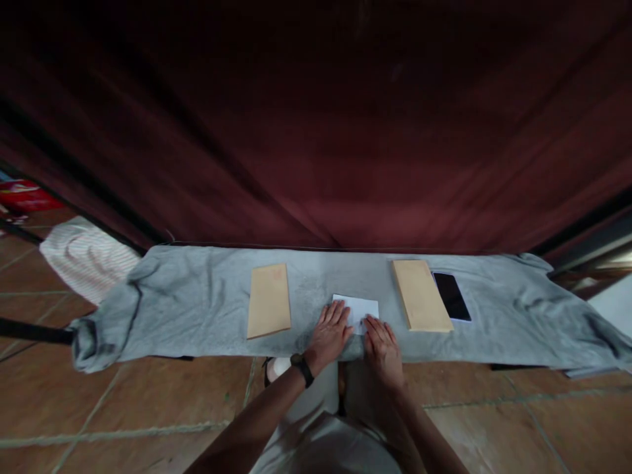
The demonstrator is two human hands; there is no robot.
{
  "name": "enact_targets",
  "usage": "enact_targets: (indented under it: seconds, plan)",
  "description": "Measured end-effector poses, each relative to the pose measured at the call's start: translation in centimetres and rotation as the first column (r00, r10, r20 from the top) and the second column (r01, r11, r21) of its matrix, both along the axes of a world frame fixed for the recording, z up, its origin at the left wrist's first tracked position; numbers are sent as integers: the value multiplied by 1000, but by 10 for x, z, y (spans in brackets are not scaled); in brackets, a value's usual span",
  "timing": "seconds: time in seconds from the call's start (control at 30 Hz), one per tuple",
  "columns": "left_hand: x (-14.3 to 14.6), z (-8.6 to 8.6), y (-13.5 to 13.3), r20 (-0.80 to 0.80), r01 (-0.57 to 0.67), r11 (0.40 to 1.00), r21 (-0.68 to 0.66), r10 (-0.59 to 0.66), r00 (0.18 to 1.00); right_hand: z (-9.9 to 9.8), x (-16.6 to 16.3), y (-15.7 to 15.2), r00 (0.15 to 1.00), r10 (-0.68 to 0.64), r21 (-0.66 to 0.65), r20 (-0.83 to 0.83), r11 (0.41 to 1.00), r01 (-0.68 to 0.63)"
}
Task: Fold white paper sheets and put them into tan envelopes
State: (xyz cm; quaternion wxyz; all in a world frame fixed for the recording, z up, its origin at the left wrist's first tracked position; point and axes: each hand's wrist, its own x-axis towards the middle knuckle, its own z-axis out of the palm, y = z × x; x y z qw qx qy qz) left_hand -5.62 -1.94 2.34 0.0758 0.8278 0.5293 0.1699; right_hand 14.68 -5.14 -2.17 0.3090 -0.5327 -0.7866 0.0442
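A small white sheet of paper (363,306) lies on a grey cloth close to my body. My left hand (332,329) rests flat over its left side, fingers stretched out. Over the lower right part of the paper lies my right hand (382,345), also flat with its fingers extended. Both palms press downward and neither hand grips anything. To the left of my hands is a tan envelope (269,301). A thicker tan stack that looks like envelopes (423,296) lies on the right.
A dark-screened phone (451,296) lies beside the right stack. The grey cloth (197,303) covers a long narrow surface. Behind it hangs a dark red curtain (345,164). A striped cloth (89,257) sits at the far left, above the tiled floor (162,408).
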Motion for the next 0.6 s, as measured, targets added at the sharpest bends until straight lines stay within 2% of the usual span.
enact_targets:
  seconds: [0.07,0.17,0.23,0.33,0.37,0.4,0.43,0.5,0.53,0.6]
  plan:
    - [3,-6,2,22,-41,998,-43,42,999,-2,2,6,999,-26,6,-44,1000,26]
    - [3,-9,-1,83,-51,995,-82,58,995,-5,4,16,982,-158,13,-107,987,160]
    - [-5,-7,-3,148,-66,994,-91,79,986,-7,4,20,964,-252,1,-87,967,253]
    - [-41,5,-1,253,-171,984,-47,177,951,-7,0,23,940,-340,-42,-23,940,338]
    - [-60,10,2,277,-263,965,-14,256,926,-7,-1,23,934,-356,-59,-14,933,355]
    - [-81,15,5,289,-373,928,9,354,889,-7,-2,22,930,-368,-77,-12,927,366]
    - [-104,19,8,295,-503,864,8,479,827,-6,-3,22,926,-376,-92,-14,923,373]
    - [-148,26,13,243,-726,681,-100,724,646,-5,-5,21,918,-395,-114,-18,913,391]
    - [-165,28,13,185,-784,591,-188,806,563,-5,-5,21,914,-404,-121,-19,909,399]
    - [-189,29,12,158,-812,544,-212,839,521,-4,-7,20,910,-415,-126,-19,904,409]
